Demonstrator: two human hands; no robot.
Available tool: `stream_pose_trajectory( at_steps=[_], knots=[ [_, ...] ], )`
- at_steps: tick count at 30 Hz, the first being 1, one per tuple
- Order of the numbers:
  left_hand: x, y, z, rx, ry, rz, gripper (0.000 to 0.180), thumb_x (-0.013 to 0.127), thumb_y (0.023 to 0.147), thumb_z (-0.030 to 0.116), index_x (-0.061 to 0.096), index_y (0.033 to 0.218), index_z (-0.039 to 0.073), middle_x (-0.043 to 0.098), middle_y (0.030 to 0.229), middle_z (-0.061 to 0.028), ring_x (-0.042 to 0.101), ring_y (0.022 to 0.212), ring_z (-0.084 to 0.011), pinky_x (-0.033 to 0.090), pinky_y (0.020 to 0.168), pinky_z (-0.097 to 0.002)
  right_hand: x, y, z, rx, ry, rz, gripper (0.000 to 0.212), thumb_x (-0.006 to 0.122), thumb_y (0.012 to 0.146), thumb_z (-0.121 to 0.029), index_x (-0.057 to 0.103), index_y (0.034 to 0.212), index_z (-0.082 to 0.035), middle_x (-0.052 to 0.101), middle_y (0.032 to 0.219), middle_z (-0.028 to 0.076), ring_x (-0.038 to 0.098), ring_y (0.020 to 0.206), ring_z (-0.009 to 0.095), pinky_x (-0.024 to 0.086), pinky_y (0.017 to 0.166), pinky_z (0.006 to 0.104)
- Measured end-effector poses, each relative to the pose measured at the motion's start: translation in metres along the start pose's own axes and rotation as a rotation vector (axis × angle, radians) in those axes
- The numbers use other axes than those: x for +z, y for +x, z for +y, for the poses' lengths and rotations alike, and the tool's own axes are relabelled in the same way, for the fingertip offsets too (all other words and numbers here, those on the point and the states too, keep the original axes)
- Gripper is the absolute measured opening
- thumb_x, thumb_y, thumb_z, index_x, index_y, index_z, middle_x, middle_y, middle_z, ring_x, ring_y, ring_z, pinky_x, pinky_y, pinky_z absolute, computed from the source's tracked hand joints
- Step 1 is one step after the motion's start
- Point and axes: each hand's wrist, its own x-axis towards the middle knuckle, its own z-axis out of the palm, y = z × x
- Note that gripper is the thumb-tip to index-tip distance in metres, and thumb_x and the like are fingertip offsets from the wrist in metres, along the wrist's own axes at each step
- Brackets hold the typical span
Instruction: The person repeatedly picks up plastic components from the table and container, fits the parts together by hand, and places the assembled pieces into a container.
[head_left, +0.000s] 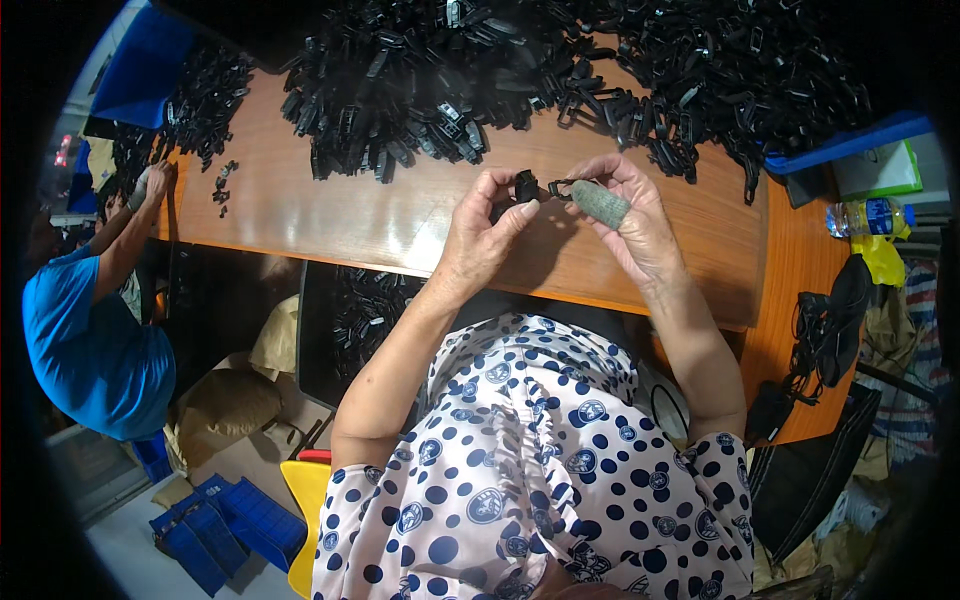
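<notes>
Over the near part of the wooden table (380,215), my two hands are close together. My left hand (472,240) pinches a small black plastic piece (527,185) between thumb and fingers. Facing it, my right hand (640,225) grips another small black plastic piece (558,188), partly hidden by the fingers. A grey-green fabric cover (602,205) sits over the right thumb. Whether the two pieces touch is hard to make out. Beyond my hands lies a large heap of black plastic parts (400,90), spreading into a second heap (710,80) on the right.
Small black bits (224,188) lie at left on the table. A black bin (320,340) of parts stands below its edge. At far left works a person in a blue shirt (100,335). A bottle (868,218) and black corded items (830,320) rest at right; blue bins (225,530) stand lower left.
</notes>
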Motion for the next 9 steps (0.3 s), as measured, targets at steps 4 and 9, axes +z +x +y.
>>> stream_pose_trajectory(
  at_steps=[4, 9],
  knots=[
    [-0.0043, -0.0037, 0.0008, 0.07, 0.193, -0.061, 0.024, 0.064, 0.088, 0.01, 0.058, 0.108, 0.0, 0.063, 0.094, -0.0037, 0.057, 0.089, -0.0102, 0.047, 0.079, -0.0246, -0.0022, 0.0022, -0.0006, 0.044, 0.019, -0.027, 0.024, 0.065, 0.082, 0.002, 0.057, 0.104, -0.002, 0.061, 0.102, 0.008, 0.062, 0.093, 0.015, 0.056, 0.079, 0.0266],
    [-0.0062, -0.0009, -0.0026, 0.223, 0.321, -0.098, 0.025, 0.063, 0.089, 0.012, 0.059, 0.111, 0.003, 0.064, 0.094, -0.0077, 0.06, 0.087, -0.0171, 0.047, 0.079, -0.0265, 0.001, 0.0024, 0.0004, 0.058, -0.003, -0.006, 0.022, 0.067, 0.083, -0.001, 0.057, 0.102, -0.005, 0.064, 0.097, 0.006, 0.063, 0.083, 0.013, 0.049, 0.072, 0.0229]
  ],
)
